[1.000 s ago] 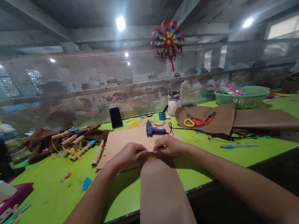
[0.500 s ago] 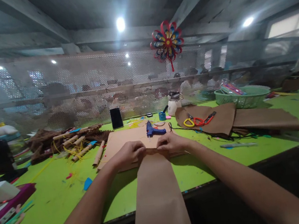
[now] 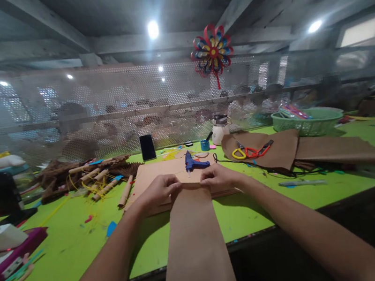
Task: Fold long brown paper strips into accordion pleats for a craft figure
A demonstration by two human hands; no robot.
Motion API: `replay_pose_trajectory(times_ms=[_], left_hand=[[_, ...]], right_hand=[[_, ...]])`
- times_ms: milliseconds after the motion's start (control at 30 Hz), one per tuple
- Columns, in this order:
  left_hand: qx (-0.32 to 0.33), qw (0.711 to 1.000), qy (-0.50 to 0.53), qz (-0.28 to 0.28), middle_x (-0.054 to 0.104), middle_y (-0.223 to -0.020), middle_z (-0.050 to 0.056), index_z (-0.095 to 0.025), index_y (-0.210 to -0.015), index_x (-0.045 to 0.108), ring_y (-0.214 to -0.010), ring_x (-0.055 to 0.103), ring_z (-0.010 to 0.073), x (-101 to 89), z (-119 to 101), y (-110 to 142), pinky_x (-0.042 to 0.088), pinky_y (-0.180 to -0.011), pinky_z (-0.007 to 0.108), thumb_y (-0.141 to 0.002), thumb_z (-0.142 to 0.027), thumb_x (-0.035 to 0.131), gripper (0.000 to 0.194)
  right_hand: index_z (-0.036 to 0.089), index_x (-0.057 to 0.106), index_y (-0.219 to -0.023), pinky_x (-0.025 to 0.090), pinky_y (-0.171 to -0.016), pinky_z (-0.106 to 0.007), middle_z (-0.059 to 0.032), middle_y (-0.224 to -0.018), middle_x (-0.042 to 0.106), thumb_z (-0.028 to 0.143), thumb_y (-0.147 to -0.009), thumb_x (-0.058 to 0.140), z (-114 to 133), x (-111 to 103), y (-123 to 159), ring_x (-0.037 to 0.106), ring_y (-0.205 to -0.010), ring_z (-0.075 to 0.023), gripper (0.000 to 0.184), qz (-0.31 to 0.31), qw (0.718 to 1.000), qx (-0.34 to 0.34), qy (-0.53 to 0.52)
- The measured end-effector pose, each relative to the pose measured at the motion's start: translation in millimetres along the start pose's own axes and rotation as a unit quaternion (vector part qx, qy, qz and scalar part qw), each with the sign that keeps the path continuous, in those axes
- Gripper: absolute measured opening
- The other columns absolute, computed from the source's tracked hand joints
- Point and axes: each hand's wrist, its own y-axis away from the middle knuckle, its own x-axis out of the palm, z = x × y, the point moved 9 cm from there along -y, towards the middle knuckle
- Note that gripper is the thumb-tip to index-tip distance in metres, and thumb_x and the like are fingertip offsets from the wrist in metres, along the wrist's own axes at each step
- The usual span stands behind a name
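A long strip of brown kraft paper [image 3: 196, 239] runs from the board down over the table's front edge toward me. Its far end is folded into a narrow crease. My left hand [image 3: 162, 188] pinches the left end of that fold between thumb and fingers. At the right end, my right hand [image 3: 219, 176] pinches it the same way. Beneath both hands lies a tan board or stack of sheets [image 3: 144, 180]. Just beyond the fold, a blue hot glue gun [image 3: 195, 161] rests on the board with its nozzle pointing toward me.
Brown paper sheets [image 3: 278, 150] lie at right, with scissors [image 3: 253, 150] on top and a utility knife [image 3: 303, 183] in front. Paper rolls [image 3: 105, 186] sit at left beside a purple power strip [image 3: 35, 236]. A phone [image 3: 147, 147], a jug [image 3: 220, 130] and a green basket [image 3: 309, 122] stand behind.
The view has shifted slightly, so the scene sits a little farther right. Both hands keep their pinch on the paper; the right hand sits slightly farther from the left.
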Motion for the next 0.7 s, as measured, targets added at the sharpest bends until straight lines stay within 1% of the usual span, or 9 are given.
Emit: replay_pose_trajectory(times_ms=[67, 133, 233, 300, 333, 433, 500, 533, 700], left_hand=[[-0.004, 1.000, 0.010, -0.024, 0.053, -0.065, 0.000, -0.013, -0.072, 0.056, -0.060, 0.045, 0.0114, -5.9, 0, 0, 0.034, -0.057, 0.022, -0.080, -0.040, 0.043, 0.031], [-0.008, 0.998, 0.061, -0.031, 0.050, -0.064, -0.001, -0.013, -0.074, 0.054, -0.058, 0.044, 0.0109, -9.0, 0, 2, 0.034, -0.056, 0.022, -0.081, -0.043, 0.042, 0.033], [-0.017, 0.984, 0.176, -0.021, 0.047, -0.062, -0.003, -0.013, -0.077, 0.053, -0.056, 0.042, 0.0096, -8.2, -2, 6, 0.033, -0.055, 0.022, -0.081, -0.045, 0.043, 0.034], [-0.026, 0.971, 0.237, -0.019, 0.047, -0.064, -0.003, -0.013, -0.078, 0.053, -0.057, 0.041, 0.0088, -5.6, -2, 8, 0.032, -0.055, 0.021, -0.080, -0.045, 0.046, 0.033], [-0.032, 0.964, 0.264, -0.017, 0.048, -0.065, -0.003, -0.013, -0.078, 0.053, -0.058, 0.041, 0.0085, -3.2, -2, 8, 0.032, -0.055, 0.021, -0.079, -0.045, 0.049, 0.032], [-0.051, 0.936, 0.347, 0.004, 0.048, -0.064, -0.003, -0.014, -0.079, 0.053, -0.057, 0.040, 0.0077, 9.3, -4, 7, 0.031, -0.055, 0.020, -0.075, -0.045, 0.055, 0.031], [-0.061, 0.919, 0.390, 0.025, 0.050, -0.065, -0.003, -0.015, -0.080, 0.054, -0.057, 0.042, 0.0079, 17.8, -8, 7, 0.032, -0.055, 0.020, -0.073, -0.045, 0.058, 0.031], [-0.066, 0.912, 0.403, 0.035, 0.052, -0.067, -0.002, -0.015, -0.081, 0.055, -0.058, 0.043, 0.0083, 21.4, -11, 7, 0.033, -0.056, 0.020, -0.072, -0.044, 0.059, 0.031], [-0.076, 0.899, 0.418, 0.106, 0.060, -0.073, 0.002, -0.013, -0.082, 0.063, -0.064, 0.050, 0.0119, 46.1, -31, 16, 0.037, -0.060, 0.023, -0.067, -0.038, 0.065, 0.029]], right_hand=[[0.010, 0.062, -0.068, 0.033, -0.052, -0.019, 0.0010, -0.059, 0.051, 0.029, -0.073, 0.056, 1, -1, 0, 0.043, -0.056, -0.0081, 0.020, -0.001, 0.999, 0.000, -0.039], [0.010, 0.062, -0.071, 0.033, -0.051, -0.019, 0.0016, -0.058, 0.049, 0.032, -0.074, 0.057, 2, -4, 2, 0.041, -0.054, -0.0074, 0.023, -0.004, 0.994, -0.002, -0.106], [0.010, 0.064, -0.082, 0.037, -0.053, -0.021, 0.0000, -0.062, 0.051, 0.038, -0.078, 0.053, 0, -16, 3, 0.044, -0.054, -0.0076, 0.031, -0.057, 0.973, -0.013, -0.225], [0.011, 0.064, -0.092, 0.041, -0.058, -0.023, -0.0023, -0.069, 0.055, 0.039, -0.079, 0.052, 0, -24, 4, 0.048, -0.059, -0.0087, 0.033, -0.096, 0.957, -0.022, -0.274], [0.012, 0.063, -0.097, 0.043, -0.062, -0.024, -0.0033, -0.074, 0.058, 0.038, -0.078, 0.054, 2, -25, 4, 0.051, -0.063, -0.0096, 0.033, -0.099, 0.953, -0.029, -0.286], [0.017, 0.057, -0.112, 0.045, -0.073, -0.028, -0.0052, -0.090, 0.062, 0.033, -0.073, 0.062, 18, -12, 4, 0.055, -0.080, -0.0134, 0.042, -0.027, 0.956, -0.057, -0.285], [0.018, 0.059, -0.109, 0.045, -0.078, -0.030, -0.0059, -0.095, 0.062, 0.032, -0.071, 0.064, 32, -1, 5, 0.056, -0.086, -0.0156, 0.042, 0.023, 0.957, -0.074, -0.280], [0.017, 0.062, -0.105, 0.045, -0.079, -0.031, -0.0063, -0.095, 0.062, 0.033, -0.070, 0.065, 37, 2, 6, 0.056, -0.087, -0.0163, 0.039, 0.033, 0.956, -0.080, -0.281], [0.012, 0.066, -0.082, 0.045, -0.074, -0.029, -0.0067, -0.084, 0.062, 0.037, -0.068, 0.066, 46, 0, 8, 0.056, -0.077, -0.0152, 0.029, 0.002, 0.947, -0.089, -0.308]])
